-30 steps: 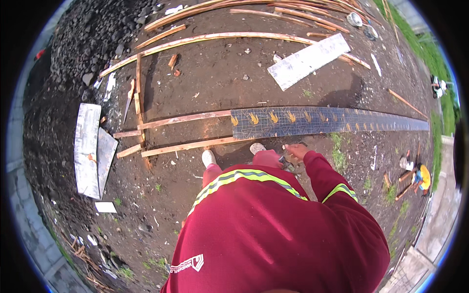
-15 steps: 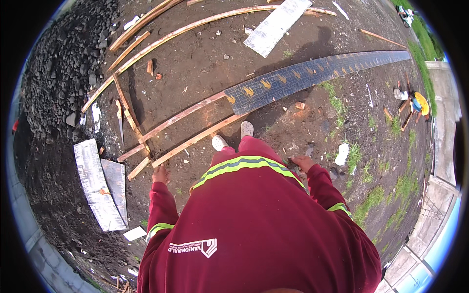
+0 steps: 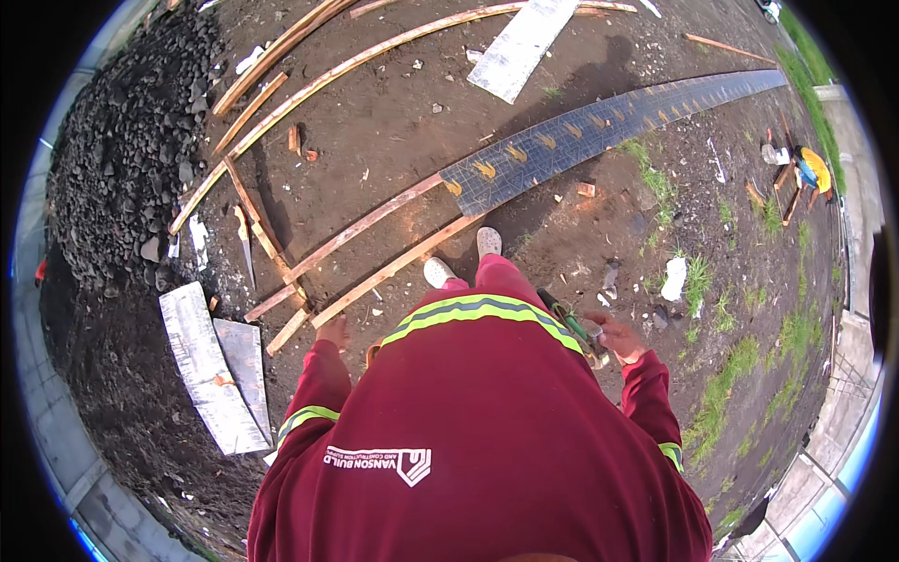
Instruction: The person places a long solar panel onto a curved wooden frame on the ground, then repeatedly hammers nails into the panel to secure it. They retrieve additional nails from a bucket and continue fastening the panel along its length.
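Note:
My left hand hangs at my side, seen just beyond the near ends of two long wooden boards; its fingers look loose and hold nothing visible. At the right of my waist, my right hand has its fingers bent close to a dark and green tool-like item by my belt. Whatever lies within those fingers is too small to make out. A long dark patterned panel with yellow marks lies across the boards and runs off to the far right. My feet stand beside the nearer board.
A handsaw lies left of a wooden crosspiece. Whitish panels rest at the left, another panel farther off. Black rubble is piled far left. A person in yellow bends over at right. Grass grows there.
The view has shifted a little, and the ground appears moved. My right hand has come farther out from my waist, showing more of the green item.

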